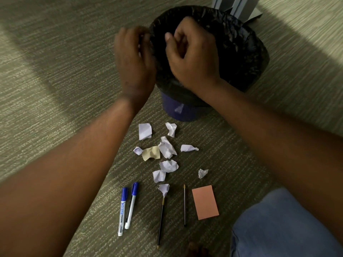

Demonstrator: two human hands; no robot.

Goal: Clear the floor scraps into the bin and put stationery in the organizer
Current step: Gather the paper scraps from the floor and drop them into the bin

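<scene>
Overhead, both hands (193, 54) at bin (241, 52), scraps (167, 149) below

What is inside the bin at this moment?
The bin is lined with a black bag; its interior looks dark, and no contents can be made out. The right hand and left hand cover part of the opening.

Crumpled scraps (167, 150) (mostly white) before black-lined bin (241, 52).

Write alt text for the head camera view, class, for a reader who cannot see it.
Both hands, left hand and right hand, reach over a black-lined bin on carpet. Nearer the viewer lie crumpled paper scraps, two blue markers, a pencil, a pen and a pink sticky pad.
</scene>
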